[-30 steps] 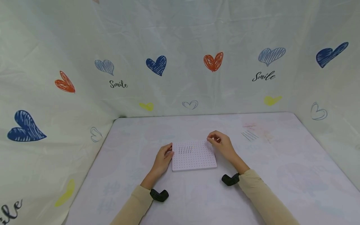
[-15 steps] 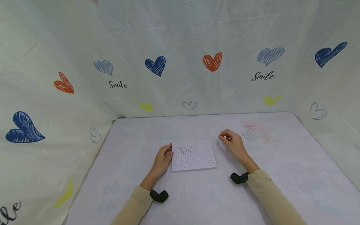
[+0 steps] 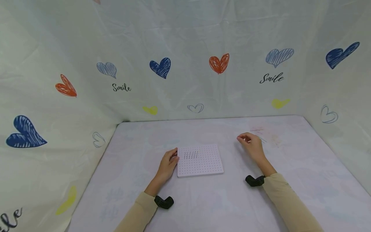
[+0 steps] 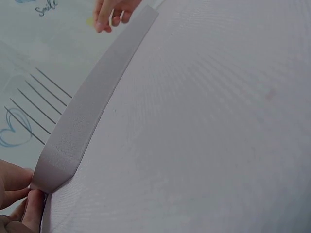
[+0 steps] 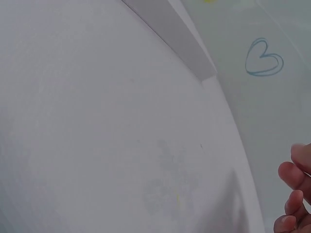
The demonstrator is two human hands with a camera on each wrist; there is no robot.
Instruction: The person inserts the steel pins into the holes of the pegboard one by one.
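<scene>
1. Grips the board by its left side with the left hand, fingers pinched tight on that edge, probably to stop any sliding or turning on the table.
2. Grips only at the rim, well off the field of small holes, presumably to avoid covering them or knocking anything standing there.
3. Has the board flat on the table, between the two hands, likely for easy reach from either side.
4. Has six dark pins standing up from the board in one row toward its upper left, apparently propped and evenly spaced by the holes.
5. Holds the right hand apart from the board, off to its right, with fingers bent and the thumb tip close to the index. Cannot tell whether gripping something thin or nothing; no pin visible there.
6. Has loose pins on the table just beyond the right hand, partly hidden by it and so impossible to count, perhaps laid on that side to be handy.
7. Wears black mounts at both wrists, likely angled to look at the work.
</scene>
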